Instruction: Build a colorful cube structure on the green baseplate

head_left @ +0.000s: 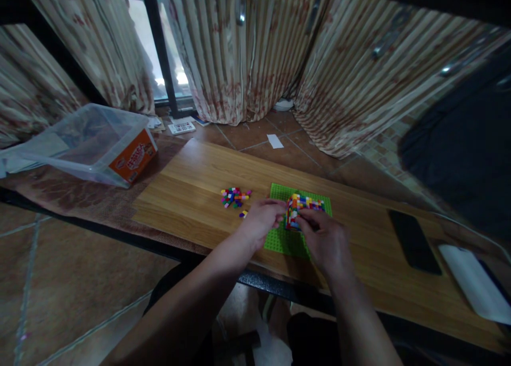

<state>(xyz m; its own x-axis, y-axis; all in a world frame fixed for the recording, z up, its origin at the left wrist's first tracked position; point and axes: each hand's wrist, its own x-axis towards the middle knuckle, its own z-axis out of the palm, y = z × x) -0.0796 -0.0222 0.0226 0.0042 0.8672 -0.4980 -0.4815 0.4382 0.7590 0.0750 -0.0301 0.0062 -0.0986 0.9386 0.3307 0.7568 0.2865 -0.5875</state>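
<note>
A multicoloured structure of toy building bricks stands on a green studded baseplate. My left hand reaches in from the left, its bent fingers meeting the structure's left side. Over the front of the structure is my right hand, with thumb and fingers drawn together at the brick wall. Whatever lies between those fingertips is hidden or too small to make out. Left of the baseplate lies a loose pile of small coloured bricks, with a few more bricks close to my left wrist.
A clear plastic bin with an orange label stands at the left of the wooden board. Toward the right lie a dark phone and a white, flat object. Patterned curtains hang behind, above a tiled floor.
</note>
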